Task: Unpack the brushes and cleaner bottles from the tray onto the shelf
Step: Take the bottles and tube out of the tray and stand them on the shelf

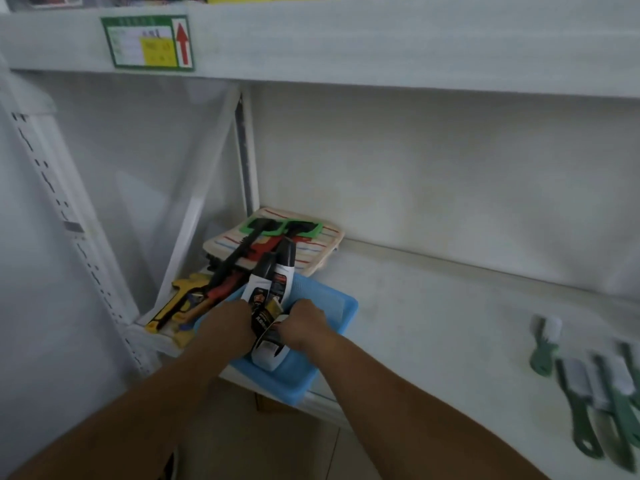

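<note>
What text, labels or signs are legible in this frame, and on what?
Shelf-edge tag: red arrow pointing up; its printed text is too blurred to read.
Cleaner bottles in the blue tray: label print blurred, unreadable.
Nothing else carries text.

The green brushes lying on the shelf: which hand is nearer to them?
Right. The right hand is in the blue tray, on the side toward the green brushes; the left hand is farther away.
</note>
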A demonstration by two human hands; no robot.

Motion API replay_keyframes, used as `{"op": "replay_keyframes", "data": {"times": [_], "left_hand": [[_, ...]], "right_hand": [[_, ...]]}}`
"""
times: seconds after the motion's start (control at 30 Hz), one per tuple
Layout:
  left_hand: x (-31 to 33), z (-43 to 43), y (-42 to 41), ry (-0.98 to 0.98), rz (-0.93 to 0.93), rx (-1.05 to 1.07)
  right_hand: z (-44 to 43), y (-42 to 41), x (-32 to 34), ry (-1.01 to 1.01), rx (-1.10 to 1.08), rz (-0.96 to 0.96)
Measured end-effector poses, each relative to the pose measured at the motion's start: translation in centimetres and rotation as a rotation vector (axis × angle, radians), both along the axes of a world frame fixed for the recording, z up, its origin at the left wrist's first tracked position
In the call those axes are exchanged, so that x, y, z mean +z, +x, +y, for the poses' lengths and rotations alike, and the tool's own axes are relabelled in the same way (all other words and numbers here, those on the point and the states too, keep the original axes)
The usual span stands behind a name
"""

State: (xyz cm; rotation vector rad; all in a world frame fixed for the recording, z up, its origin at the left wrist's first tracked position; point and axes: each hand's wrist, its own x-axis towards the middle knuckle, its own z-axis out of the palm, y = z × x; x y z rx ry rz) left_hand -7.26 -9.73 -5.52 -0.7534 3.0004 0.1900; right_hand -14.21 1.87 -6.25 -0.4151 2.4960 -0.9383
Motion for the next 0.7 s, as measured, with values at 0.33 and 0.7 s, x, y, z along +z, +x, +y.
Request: {"op": "replay_keyframes", "data": {"times": [0.33, 0.7], "left_hand": [[-1.8, -1.9, -1.5, 0.250, 0.060, -0.026], [1.0, -1.3, -1.3, 0.608, 0.147, 0.094]], "right_hand": [[-2.5, -0.8, -3.3, -0.052, -0.205, -0.120], [-1.2, -1.3, -1.8, -0.434, -0.340, -0.293]]}}
